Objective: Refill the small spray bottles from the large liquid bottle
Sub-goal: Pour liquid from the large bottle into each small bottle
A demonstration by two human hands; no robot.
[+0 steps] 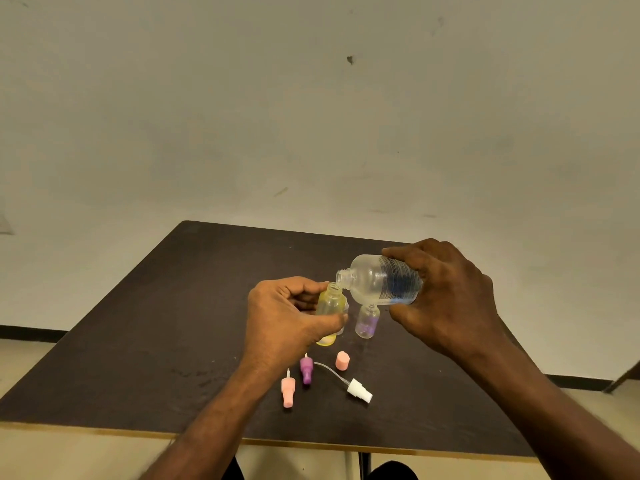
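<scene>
My right hand (pixel 446 299) grips the large clear bottle (pixel 377 284), tipped on its side with its open neck pointing left. That neck touches the open mouth of a small yellow spray bottle (pixel 330 304), which my left hand (pixel 287 317) holds slightly tilted above the table. A small purple-tinted bottle (pixel 367 320) stands uncapped under the large bottle. Another small clear bottle is mostly hidden behind the yellow one.
On the dark table (pixel 156 341), near its front edge, lie a pink spray head (pixel 288 391), a purple spray head (pixel 306 370), a pink cap (pixel 342 361) and a white spray head (pixel 360 390) with its thin tube. A pale wall rises behind.
</scene>
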